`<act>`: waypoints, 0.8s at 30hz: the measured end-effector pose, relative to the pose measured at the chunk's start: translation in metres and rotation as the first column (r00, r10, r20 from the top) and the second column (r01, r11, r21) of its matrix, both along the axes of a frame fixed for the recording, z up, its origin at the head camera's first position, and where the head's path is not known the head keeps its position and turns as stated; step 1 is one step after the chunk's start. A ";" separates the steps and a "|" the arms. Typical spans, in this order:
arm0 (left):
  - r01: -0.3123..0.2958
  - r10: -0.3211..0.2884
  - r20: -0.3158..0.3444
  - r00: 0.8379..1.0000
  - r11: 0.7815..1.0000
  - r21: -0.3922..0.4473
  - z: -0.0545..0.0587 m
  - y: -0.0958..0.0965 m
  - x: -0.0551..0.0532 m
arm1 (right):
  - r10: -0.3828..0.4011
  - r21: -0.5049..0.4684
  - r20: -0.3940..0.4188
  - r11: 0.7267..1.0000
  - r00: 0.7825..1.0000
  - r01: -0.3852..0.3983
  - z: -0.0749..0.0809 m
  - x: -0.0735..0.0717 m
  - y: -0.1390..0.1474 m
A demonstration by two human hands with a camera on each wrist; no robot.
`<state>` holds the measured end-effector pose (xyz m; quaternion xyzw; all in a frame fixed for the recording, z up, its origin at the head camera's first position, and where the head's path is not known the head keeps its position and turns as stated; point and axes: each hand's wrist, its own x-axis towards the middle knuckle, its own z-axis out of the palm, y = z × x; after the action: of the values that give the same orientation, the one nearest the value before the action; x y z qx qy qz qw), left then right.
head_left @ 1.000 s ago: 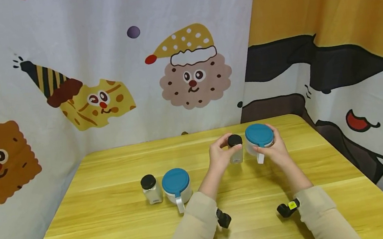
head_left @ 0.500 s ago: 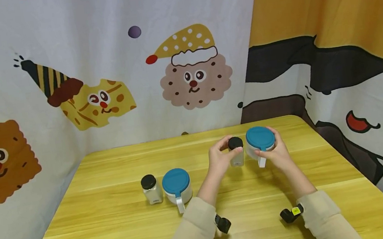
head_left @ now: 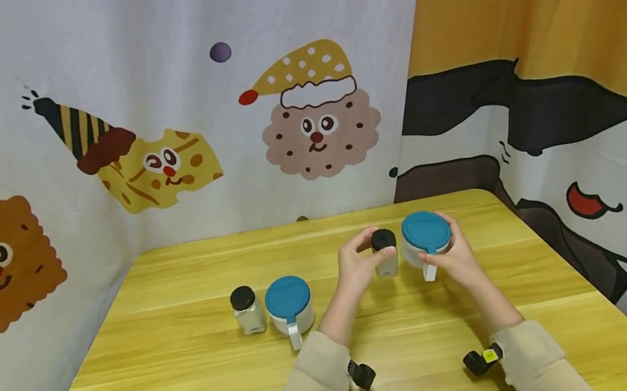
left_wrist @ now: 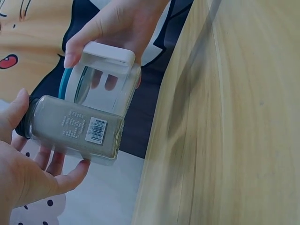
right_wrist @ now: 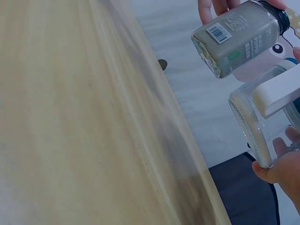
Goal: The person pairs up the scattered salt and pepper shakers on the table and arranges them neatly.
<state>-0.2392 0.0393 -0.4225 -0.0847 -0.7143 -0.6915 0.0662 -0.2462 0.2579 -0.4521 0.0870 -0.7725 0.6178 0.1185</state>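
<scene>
My left hand [head_left: 356, 264] grips a small clear jar [left_wrist: 77, 124] with a black screw lid, thumb and fingers around its upper part. A barcode label shows on the jar in both wrist views. Beside it, my right hand [head_left: 453, 255] holds a clear container [right_wrist: 255, 112] with a blue lid [head_left: 426, 231] and a white handle [left_wrist: 108, 57], fingers wrapped around its side. In both wrist views the jar and the container hang above the table, side by side, bases toward the tabletop.
On the wooden table [head_left: 195, 383], a second black-lidded jar [head_left: 250, 316] stands left of another blue-lidded container [head_left: 290, 304] with its handle facing the near edge. A cartoon-print curtain [head_left: 164, 56] borders the table's back and sides.
Both hands, with the jar and the container in them, have moved slightly toward the near side of the table. The other jar and container have stayed put.
</scene>
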 end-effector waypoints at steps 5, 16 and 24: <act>0.009 -0.009 0.009 1.000 1.000 0.004 -0.001 -0.003 0.003 | 0.009 -0.001 -0.016 1.000 1.000 -0.009 -0.002 0.003 -0.001; 0.023 -0.024 0.014 1.000 0.999 0.025 0.000 -0.010 0.011 | 0.035 -0.035 -0.022 0.999 0.999 -0.036 0.001 0.011 -0.004; 0.018 -0.018 0.019 1.000 1.000 0.023 -0.003 -0.014 0.014 | 0.070 -0.060 -0.001 0.996 0.998 -0.070 0.004 0.016 -0.009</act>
<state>-0.2255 0.0249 -0.4258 -0.0837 -0.7063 -0.7008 0.0538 -0.2302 0.2491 -0.4484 0.1101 -0.7503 0.6443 0.0992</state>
